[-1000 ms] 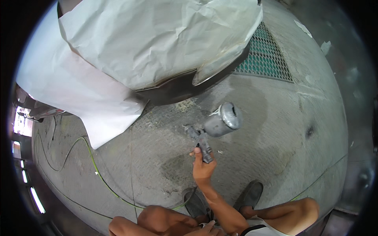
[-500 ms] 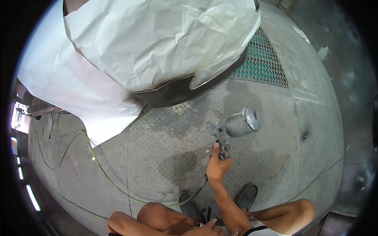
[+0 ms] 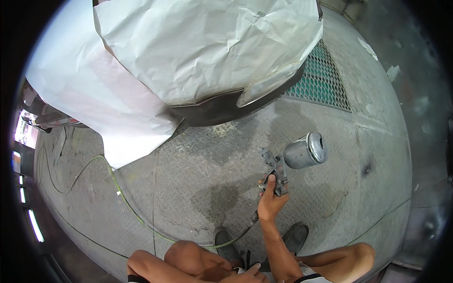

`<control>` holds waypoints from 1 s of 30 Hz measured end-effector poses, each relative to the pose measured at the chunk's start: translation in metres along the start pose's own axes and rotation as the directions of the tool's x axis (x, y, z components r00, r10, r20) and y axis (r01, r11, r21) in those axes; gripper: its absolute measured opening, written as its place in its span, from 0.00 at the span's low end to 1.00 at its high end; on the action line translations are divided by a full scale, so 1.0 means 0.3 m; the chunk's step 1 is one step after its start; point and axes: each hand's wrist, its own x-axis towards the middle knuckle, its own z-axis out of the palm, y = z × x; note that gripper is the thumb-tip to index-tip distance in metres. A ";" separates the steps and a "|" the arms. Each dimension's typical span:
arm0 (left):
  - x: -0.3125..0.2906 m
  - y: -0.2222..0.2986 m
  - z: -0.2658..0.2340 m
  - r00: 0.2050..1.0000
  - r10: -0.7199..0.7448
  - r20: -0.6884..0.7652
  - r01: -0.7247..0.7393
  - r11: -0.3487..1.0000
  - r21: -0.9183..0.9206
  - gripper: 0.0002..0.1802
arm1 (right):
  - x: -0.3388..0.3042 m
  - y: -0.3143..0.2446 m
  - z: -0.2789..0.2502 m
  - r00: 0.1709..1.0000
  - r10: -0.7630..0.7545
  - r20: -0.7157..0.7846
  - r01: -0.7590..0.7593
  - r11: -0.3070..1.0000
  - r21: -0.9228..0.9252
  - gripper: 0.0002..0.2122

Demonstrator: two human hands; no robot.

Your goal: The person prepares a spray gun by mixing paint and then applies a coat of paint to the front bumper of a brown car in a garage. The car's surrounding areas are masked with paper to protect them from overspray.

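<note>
- The right hand is wrapped around the grip of a grey metal spray gun, fingers closed on it, forefinger lying up along the body.
- The left hand rests low by the knees at the bottom edge; its fingers look loosely curled and seem to hold nothing, though it is partly cut off.
- The spray gun's round silver metal cup tips to the right, lid facing outward, above the grey textured floor.
- Over the last second the gun has drifted rightward and a little away from the dark car bumper; judging by that, the nozzle is being repositioned rather than spraying.
- A thin green air hose trails from the gun's base across the floor to the left.
- Crumpled white masking paper covers the car body above the bumper.
- A green metal floor grate lies to the upper right.
</note>
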 end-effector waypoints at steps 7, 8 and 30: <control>0.011 0.000 -0.052 0.999 -0.012 -0.040 0.013 0.999 0.033 0.26 | -0.110 -0.107 0.069 0.976 0.008 0.217 -0.023 0.997 0.070 0.17; 0.013 0.001 -0.051 1.000 -0.018 -0.020 0.019 0.999 0.035 0.26 | -0.113 -0.121 0.065 0.971 0.043 0.237 -0.063 0.995 0.075 0.17; -0.011 0.019 -0.057 0.999 -0.015 -0.033 0.018 0.995 0.102 0.25 | 0.007 -0.194 0.050 0.989 0.000 0.148 -0.013 0.996 0.086 0.14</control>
